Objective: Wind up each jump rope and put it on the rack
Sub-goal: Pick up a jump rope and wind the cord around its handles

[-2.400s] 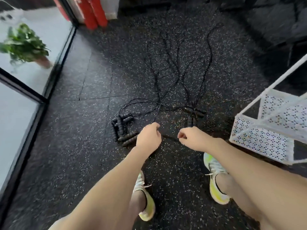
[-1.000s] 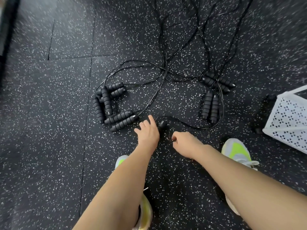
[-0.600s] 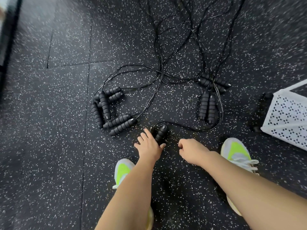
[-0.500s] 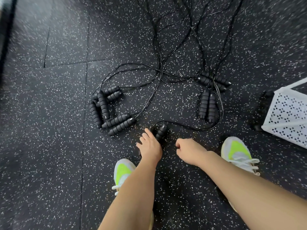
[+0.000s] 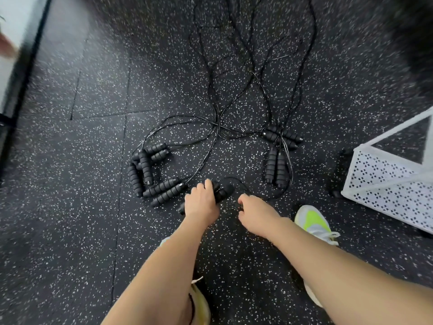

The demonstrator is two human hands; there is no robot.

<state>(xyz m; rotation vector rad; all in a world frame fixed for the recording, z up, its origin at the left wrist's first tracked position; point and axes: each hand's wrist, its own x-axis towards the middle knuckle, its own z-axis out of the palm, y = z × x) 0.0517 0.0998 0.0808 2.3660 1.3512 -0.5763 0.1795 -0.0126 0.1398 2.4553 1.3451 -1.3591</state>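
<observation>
**Left hand takes the first pair of handles**

Near the white rack (image 5: 384,184), on the speckled rubber floor (image 5: 82,231), the jump ropes lie in a loose tangle, none yet wound. Their thin cords (image 5: 218,106) fan away on the far side and cross one another, which probably means each rope must be drawn free before coiling. One cluster of handles (image 5: 150,172) sits well to the left of the rack; another cluster (image 5: 276,158) lies nearer it.

Between those clusters, the left hand (image 5: 201,204) reaches down with its fingers curled over a pair of handles (image 5: 222,192), holding both together, likely so the rope can be doubled and wound from one end. One handle end pokes out beneath the wrist. The forearm stretches forward and down, back of the hand uppermost.

The right hand (image 5: 255,212) hovers just beside, toward the rack, fingers loosely curled; whether it pinches the cord beneath it I cannot tell, since the fingertips are hidden.
</observation>
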